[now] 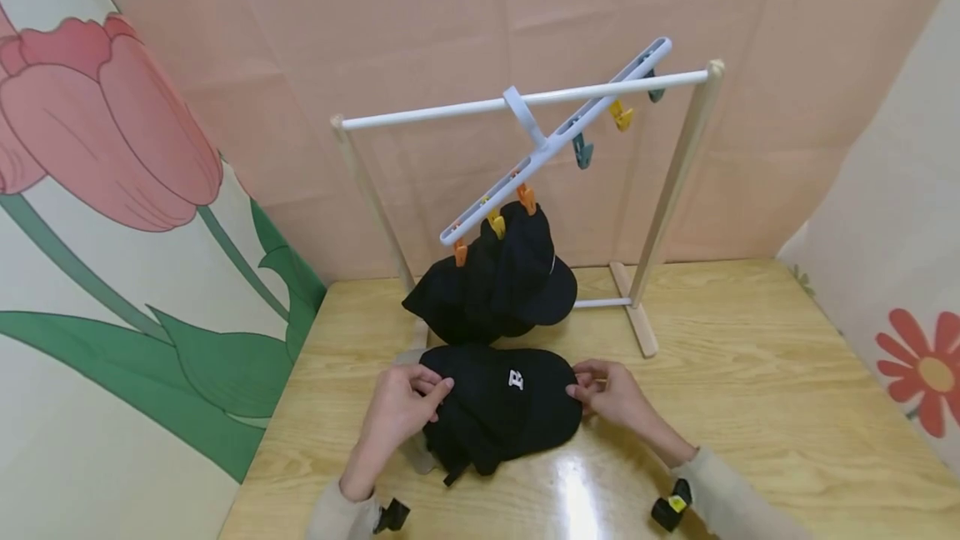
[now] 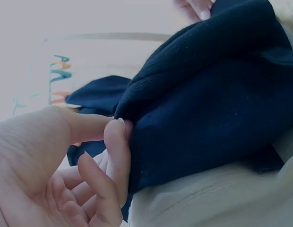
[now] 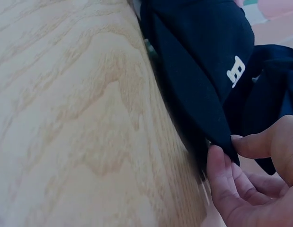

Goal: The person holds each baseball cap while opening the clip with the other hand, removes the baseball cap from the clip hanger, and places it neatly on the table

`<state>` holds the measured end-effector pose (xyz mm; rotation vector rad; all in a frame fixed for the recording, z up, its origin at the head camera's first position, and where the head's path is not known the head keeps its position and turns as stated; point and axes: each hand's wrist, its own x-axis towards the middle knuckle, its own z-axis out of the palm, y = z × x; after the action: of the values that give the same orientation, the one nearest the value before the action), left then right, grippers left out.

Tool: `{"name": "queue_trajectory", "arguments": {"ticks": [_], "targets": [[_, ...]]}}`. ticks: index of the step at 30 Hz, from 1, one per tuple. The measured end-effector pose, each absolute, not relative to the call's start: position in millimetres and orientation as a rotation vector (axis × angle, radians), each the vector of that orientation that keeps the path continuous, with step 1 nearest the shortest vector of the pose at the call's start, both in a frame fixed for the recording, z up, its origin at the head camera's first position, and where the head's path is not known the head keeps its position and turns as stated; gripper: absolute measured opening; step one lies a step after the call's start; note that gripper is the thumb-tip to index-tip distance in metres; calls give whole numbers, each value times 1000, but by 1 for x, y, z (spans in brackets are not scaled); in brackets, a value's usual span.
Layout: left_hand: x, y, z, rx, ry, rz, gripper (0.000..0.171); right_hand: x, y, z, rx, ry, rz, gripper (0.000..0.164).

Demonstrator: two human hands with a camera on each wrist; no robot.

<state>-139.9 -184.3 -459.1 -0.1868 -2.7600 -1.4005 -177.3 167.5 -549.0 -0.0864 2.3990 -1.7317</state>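
A black baseball cap [image 1: 487, 407] with a white letter on its front lies sideways in the head view, its brim pointing right. My left hand [image 1: 408, 398] pinches the cap's crown side between thumb and fingers; the left wrist view shows the folded dark fabric [image 2: 208, 109] at those fingertips. At the other end, my right hand [image 1: 611, 394] pinches the brim edge, also seen in the right wrist view, with the brim [image 3: 193, 80] above the tabletop. Partly hidden under the cap is a pale fabric item [image 1: 417, 450] of unclear kind.
Behind the cap stands a rack [image 1: 450, 109] with a white top bar. A pale blue clip hanger [image 1: 551, 144] hangs from it at a slant. Several black caps [image 1: 487, 282] hang from its orange and yellow clips at the near left end. Wooden tabletop [image 1: 750, 407] extends right.
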Motion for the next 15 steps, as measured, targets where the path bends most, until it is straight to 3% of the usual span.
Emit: {"name": "queue_trajectory", "arguments": {"ticks": [15], "targets": [[-142, -188, -460, -262, -2812, -1418, 16, -180, 172, -550, -134, 2485, -1613, 40]]}}
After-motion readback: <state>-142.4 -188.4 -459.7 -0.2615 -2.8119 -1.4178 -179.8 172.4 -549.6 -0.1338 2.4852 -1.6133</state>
